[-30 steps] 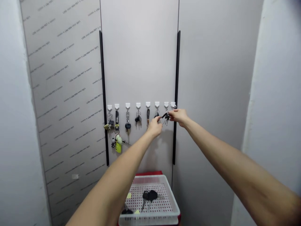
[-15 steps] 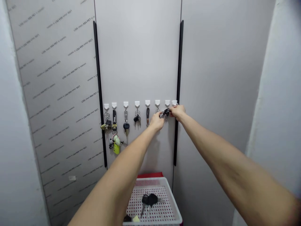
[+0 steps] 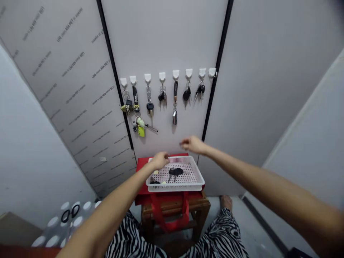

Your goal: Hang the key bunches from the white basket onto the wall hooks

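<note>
My left hand (image 3: 160, 160) hovers over the rear left corner of a white perforated tray (image 3: 198, 177), fingers loosely bent and holding nothing. A black bunch of keys (image 3: 175, 172) lies in the tray just right of that hand. My right hand (image 3: 194, 144) is in the air above the tray's far right edge, slightly blurred, its fingers stretched to the left and empty. On the wall above runs a row of white hooks (image 3: 176, 74) with several key bunches. A dark bunch (image 3: 200, 89) hangs on the second hook from the right. The rightmost hook (image 3: 212, 72) carries no keys.
The tray rests on a red cloth (image 3: 141, 166) over a wooden stool (image 3: 202, 206) against the wall panels. Black vertical strips (image 3: 217, 68) frame the hook panel. White round caps and a pair of scissors (image 3: 70, 212) sit at the lower left. Zebra-patterned legs (image 3: 215, 236) show below.
Both hands let go of the dark bunch, now hanging on the second hook from the right, and dropped towards the tray. The view has tilted down, showing stool and legs.
</note>
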Demonstrator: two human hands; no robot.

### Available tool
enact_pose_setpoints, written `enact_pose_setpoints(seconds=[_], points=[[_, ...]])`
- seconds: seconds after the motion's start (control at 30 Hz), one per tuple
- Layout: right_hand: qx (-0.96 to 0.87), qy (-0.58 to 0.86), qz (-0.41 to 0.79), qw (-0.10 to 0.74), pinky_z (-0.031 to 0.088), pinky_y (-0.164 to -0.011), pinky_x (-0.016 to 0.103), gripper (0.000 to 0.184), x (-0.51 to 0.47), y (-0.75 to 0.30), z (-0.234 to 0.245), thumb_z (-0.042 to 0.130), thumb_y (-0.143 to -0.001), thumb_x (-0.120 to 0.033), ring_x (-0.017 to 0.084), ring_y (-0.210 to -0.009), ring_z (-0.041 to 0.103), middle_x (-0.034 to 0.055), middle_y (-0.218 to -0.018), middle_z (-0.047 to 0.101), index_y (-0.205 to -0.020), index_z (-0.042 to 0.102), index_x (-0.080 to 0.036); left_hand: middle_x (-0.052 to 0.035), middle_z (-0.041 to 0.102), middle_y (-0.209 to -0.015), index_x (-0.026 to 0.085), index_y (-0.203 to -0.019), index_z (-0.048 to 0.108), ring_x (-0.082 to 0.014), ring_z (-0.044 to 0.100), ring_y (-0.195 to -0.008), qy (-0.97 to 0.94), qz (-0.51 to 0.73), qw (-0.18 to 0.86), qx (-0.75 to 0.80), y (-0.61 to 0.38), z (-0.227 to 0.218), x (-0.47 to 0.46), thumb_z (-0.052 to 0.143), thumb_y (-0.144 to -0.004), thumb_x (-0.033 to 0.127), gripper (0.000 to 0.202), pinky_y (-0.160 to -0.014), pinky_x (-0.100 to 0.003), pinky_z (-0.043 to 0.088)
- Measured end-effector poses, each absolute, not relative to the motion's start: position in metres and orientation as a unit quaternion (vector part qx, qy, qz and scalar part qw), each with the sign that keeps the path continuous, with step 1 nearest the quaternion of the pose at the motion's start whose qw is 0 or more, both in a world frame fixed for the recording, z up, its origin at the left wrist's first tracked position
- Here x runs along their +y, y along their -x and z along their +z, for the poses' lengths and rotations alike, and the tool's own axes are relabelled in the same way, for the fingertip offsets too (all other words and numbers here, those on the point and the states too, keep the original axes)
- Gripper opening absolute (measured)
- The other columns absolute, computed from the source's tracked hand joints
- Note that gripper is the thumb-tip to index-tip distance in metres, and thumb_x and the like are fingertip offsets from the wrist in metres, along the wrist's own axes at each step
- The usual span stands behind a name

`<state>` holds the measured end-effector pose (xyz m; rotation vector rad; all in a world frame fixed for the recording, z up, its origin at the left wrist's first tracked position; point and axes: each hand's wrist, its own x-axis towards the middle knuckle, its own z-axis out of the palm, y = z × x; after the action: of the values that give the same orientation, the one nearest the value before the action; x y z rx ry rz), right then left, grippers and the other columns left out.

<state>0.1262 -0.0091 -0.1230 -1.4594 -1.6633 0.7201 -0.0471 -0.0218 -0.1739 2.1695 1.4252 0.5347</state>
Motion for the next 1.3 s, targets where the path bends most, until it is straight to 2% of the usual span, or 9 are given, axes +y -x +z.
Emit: enact_pose_setpoints(seconds=[0.07,0.17,0.33,0.57,0.7,0.87,1.07,1.17,1.3], points=[[-0.742,0.560,0.259,0.263,0.038,-0.061,0.025,0.019,-0.026,-0.110,-0.161,0.055,-0.058,-0.017,0.013,-0.064,0.051,0.0030,-0.068,0.058,-0.077,0.058,-0.011,-0.0067,0.056,-0.087,0.012,-0.090,0.052,-0.0136,0.050,-0.075,-0.811,0.137,0.229,0.521,0.051,-0.190,-0.033,0.044,-0.061,0.016,0.031,-0.069,-0.023,0.038],[-0.805,0.550,0.162,0.148,0.035,-0.059,0.022,0.023,-0.035,-0.097,-0.198,0.050,-0.058,-0.018,0.014,-0.066,0.051,0.0040,-0.071,0.060,-0.079,0.060,-0.014,-0.0084,0.056,-0.088,0.012,-0.089,0.053,-0.0158,0.050,-0.077,-0.816,0.099,0.207,0.531,0.052,-0.202,-0.042,0.044,-0.059,0.015,0.032,-0.069,-0.025,0.037],[-0.800,0.574,0.119,0.131,0.033,-0.054,0.020,0.025,-0.030,-0.090,-0.218,0.041,-0.064,-0.025,0.013,-0.061,0.052,0.0060,-0.069,0.061,-0.074,0.061,-0.015,-0.0089,0.057,-0.085,0.012,-0.086,0.055,-0.0158,0.050,-0.076,-0.806,0.100,0.187,0.553,0.047,-0.211,-0.041,0.043,-0.057,0.013,0.031,-0.066,-0.023,0.036],[-0.786,0.602,0.093,0.106,0.033,-0.053,0.020,0.022,-0.030,-0.084,-0.217,0.043,-0.059,-0.020,0.014,-0.063,0.054,0.0063,-0.068,0.062,-0.068,0.063,-0.017,-0.0043,0.058,-0.072,0.013,-0.076,0.057,-0.0130,0.048,-0.066,-0.799,0.112,0.182,0.562,0.041,-0.224,-0.035,0.040,-0.055,0.012,0.027,-0.056,-0.020,0.035],[-0.775,0.622,0.085,0.077,0.034,-0.051,0.021,0.021,-0.036,-0.081,-0.210,0.045,-0.055,-0.017,0.015,-0.061,0.054,0.0080,-0.066,0.062,-0.065,0.064,-0.015,-0.0035,0.057,-0.071,0.013,-0.079,0.055,-0.0117,0.047,-0.064,-0.795,0.142,0.190,0.558,0.039,-0.228,-0.036,0.040,-0.052,0.009,0.031,-0.055,-0.019,0.033],[-0.771,0.623,0.101,0.092,0.034,-0.049,0.020,0.026,-0.040,-0.079,-0.216,0.042,-0.054,-0.015,0.015,-0.061,0.054,0.0067,-0.068,0.062,-0.068,0.063,-0.017,-0.0016,0.054,-0.061,0.011,-0.081,0.054,-0.0091,0.043,-0.053,-0.767,0.178,0.237,0.570,0.029,-0.239,-0.034,0.041,-0.051,0.008,0.032,-0.046,-0.018,0.029],[-0.780,0.595,0.151,0.121,0.033,-0.048,0.019,0.028,-0.036,-0.083,-0.228,0.040,-0.054,-0.012,0.013,-0.058,0.053,0.0036,-0.063,0.062,-0.069,0.063,-0.017,0.0053,0.038,-0.042,0.010,-0.076,0.054,-0.0047,0.029,-0.039,-0.673,0.243,0.336,0.612,0.024,-0.249,-0.028,0.040,-0.053,0.005,0.027,-0.039,-0.018,0.022],[-0.792,0.543,0.203,0.190,0.033,-0.050,0.019,0.028,-0.035,-0.086,-0.226,0.039,-0.056,-0.013,0.012,-0.058,0.051,0.0012,-0.062,0.061,-0.071,0.063,-0.016,0.0052,0.040,-0.044,0.010,-0.073,0.053,-0.0044,0.033,-0.041,-0.636,0.318,0.410,0.571,0.024,-0.241,-0.030,0.036,-0.052,-0.001,0.029,-0.042,-0.017,0.026],[-0.741,0.496,0.291,0.346,0.034,-0.051,0.019,0.024,-0.031,-0.088,-0.216,0.042,-0.060,-0.025,0.011,-0.058,0.050,0.0015,-0.063,0.060,-0.068,0.062,-0.013,0.0023,0.050,-0.056,0.010,-0.074,0.053,-0.0059,0.044,-0.052,-0.598,0.431,0.488,0.468,0.020,-0.223,-0.030,0.037,-0.049,-0.003,0.032,-0.052,-0.017,0.033]])
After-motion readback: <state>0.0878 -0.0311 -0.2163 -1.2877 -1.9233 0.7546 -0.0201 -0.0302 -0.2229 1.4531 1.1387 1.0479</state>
